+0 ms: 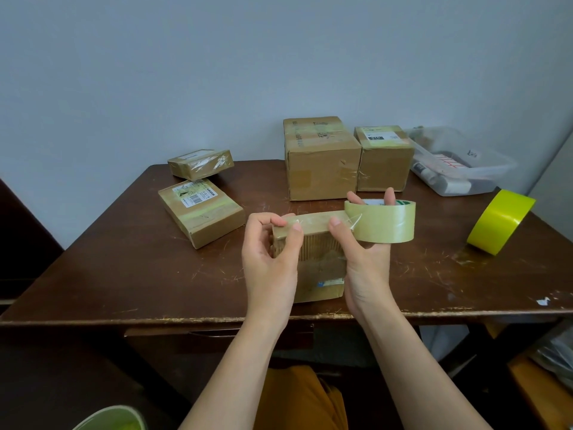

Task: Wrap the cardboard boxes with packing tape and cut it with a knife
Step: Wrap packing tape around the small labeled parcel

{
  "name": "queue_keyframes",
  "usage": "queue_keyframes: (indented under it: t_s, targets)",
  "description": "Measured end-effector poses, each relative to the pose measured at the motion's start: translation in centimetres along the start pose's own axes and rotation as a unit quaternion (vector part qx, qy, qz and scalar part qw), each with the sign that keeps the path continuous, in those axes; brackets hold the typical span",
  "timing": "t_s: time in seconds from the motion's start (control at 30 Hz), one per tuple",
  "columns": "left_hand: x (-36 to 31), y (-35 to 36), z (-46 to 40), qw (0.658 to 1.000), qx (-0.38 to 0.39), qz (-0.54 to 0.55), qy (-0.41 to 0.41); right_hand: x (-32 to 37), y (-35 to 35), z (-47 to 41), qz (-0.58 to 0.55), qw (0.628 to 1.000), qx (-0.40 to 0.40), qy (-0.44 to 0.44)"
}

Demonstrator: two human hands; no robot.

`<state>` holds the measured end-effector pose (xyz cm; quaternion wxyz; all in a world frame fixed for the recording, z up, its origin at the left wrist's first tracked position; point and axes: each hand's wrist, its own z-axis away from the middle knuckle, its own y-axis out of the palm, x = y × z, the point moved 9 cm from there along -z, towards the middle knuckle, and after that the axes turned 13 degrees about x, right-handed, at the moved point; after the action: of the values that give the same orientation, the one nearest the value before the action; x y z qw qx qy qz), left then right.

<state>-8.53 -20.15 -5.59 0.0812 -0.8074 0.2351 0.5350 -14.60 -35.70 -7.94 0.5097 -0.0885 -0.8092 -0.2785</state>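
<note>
A small cardboard box [321, 265] stands on edge near the table's front, between my hands. My left hand [269, 256] grips its left end, thumb and fingers pressing the tape strip onto the top edge. My right hand [366, 252] holds a pale clear roll of packing tape [384, 223] at the box's right end, fingers through the core, thumb on the strip. The strip [313, 220] runs from the roll along the box's top. No knife is in view.
On the brown table [124, 274]: two flat taped boxes [201, 212] [201, 163] at the left, a large box [321, 158] and a smaller one [384, 158] at the back, a clear plastic bin [459, 164] back right, a yellow tape roll [500, 221] right.
</note>
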Motion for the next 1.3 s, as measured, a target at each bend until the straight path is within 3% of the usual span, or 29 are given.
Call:
queue_keyframes:
  t_s: [0.2, 0.6, 0.9, 1.1, 1.3]
  targets:
    - [-0.5, -0.3, -0.1, 1.0, 0.027, 0.001, -0.008, 0.2, 0.1, 0.1, 0.012, 1.0, 0.016, 0.004]
    - [0.0, -0.9, -0.6, 0.999, 0.011, -0.014, -0.043, -0.3, 0.1, -0.3, 0.012, 1.0, -0.015, 0.024]
    - [0.4, -0.3, -0.6, 0.993, -0.004, 0.093, -0.077, -0.8, 0.2, -0.2, 0.032, 0.998, -0.043, 0.031]
    - [1.9, -0.6, -0.8, 0.971, 0.002, 0.192, -0.145, -0.6, 0.4, -0.1, 0.033, 0.999, -0.03, 0.026]
    - [1.3, -0.3, -0.7, 0.989, 0.019, 0.11, -0.097, -0.4, 0.4, 0.0, 0.025, 0.999, -0.015, 0.015]
